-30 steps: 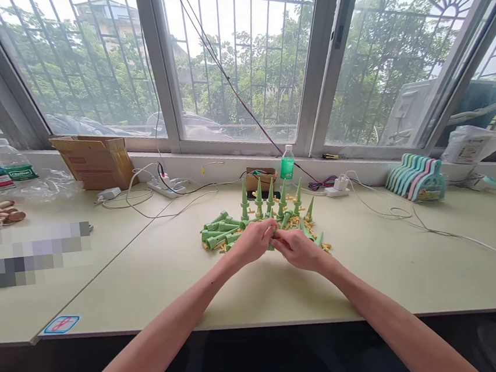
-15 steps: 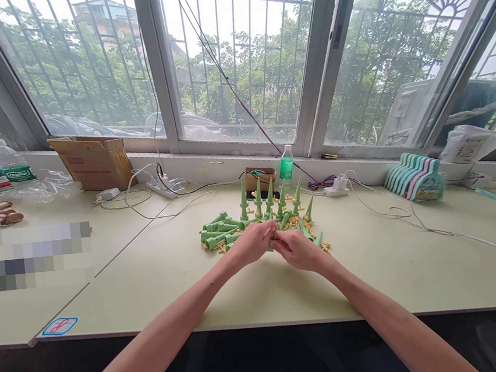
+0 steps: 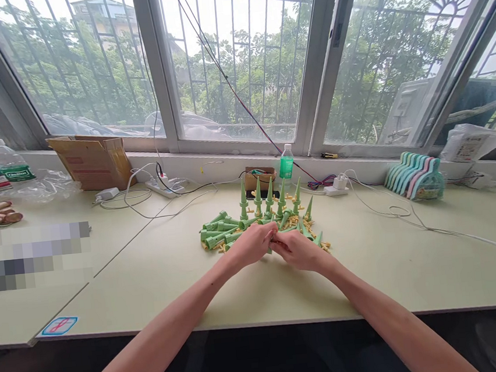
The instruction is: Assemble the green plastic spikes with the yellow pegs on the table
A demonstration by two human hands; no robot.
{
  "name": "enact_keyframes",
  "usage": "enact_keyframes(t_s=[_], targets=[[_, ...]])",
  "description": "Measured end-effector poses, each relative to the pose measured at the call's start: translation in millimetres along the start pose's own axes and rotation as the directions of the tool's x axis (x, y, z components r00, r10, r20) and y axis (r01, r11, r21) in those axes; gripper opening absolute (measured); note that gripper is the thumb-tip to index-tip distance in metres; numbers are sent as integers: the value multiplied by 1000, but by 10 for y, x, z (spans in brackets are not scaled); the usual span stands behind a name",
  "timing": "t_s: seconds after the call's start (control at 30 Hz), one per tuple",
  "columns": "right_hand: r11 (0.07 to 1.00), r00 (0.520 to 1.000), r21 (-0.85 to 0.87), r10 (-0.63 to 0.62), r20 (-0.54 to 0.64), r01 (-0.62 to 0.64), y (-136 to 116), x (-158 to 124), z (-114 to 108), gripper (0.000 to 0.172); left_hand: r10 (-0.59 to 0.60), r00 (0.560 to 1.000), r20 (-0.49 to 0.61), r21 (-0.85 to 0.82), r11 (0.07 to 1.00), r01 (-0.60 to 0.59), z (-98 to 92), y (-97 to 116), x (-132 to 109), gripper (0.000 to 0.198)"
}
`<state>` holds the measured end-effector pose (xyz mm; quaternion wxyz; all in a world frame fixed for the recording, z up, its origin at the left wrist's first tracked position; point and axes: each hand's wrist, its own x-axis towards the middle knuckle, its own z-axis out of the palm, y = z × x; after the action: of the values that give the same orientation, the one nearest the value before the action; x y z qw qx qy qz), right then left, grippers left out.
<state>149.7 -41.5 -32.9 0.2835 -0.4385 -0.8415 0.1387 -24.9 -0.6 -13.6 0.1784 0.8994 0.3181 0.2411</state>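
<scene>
My left hand (image 3: pixel 254 244) and my right hand (image 3: pixel 297 249) meet over the table, their fingers closed on one green watering spike (image 3: pixel 270 250). Most of that spike is covered by the fingers; only small green bits show. Just beyond the hands, several green spikes with yellow valves stand upright in a row, such as one green spike (image 3: pixel 243 201). To the left lies a pile of hollow green spike bodies (image 3: pixel 214 240). Small yellow valve pieces (image 3: pixel 325 246) are scattered beside and under the green parts on the right.
Behind the spikes are a small open cardboard box (image 3: pixel 259 179) and a bottle of green liquid (image 3: pixel 286 165). A power strip (image 3: pixel 164 187) and white cables run along the back. Teal and pink hangers (image 3: pixel 416 175) stand at right, a larger cardboard box (image 3: pixel 92 163) at left.
Both hands stay in nearly the same place, with a slight shift of the fingers around the spike. At the far right edge, another person's hand and a light-blue item have moved.
</scene>
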Motion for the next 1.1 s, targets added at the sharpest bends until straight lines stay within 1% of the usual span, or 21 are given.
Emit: enact_keyframes(t_s=[0.27, 0.53, 0.73, 1.1], targets=[[1000, 1000, -3, -2, -3, 2, 17, 4, 12, 23, 17, 1000, 3, 21, 1000, -17, 11, -19, 10, 28], [1000, 1000, -17, -9, -11, 9, 30, 8, 17, 24, 25, 1000, -8, 3, 1000, -25, 16, -18, 8, 27], [1000, 1000, -12, -4, 0, 4, 18, 12, 15, 23, 28, 1000, 6, 30, 999, -28, 4, -2, 6, 26], [1000, 1000, -3, 5, 13, -5, 16, 11, 11, 23, 25, 1000, 7, 11, 1000, -26, 4, 1, 1, 18]])
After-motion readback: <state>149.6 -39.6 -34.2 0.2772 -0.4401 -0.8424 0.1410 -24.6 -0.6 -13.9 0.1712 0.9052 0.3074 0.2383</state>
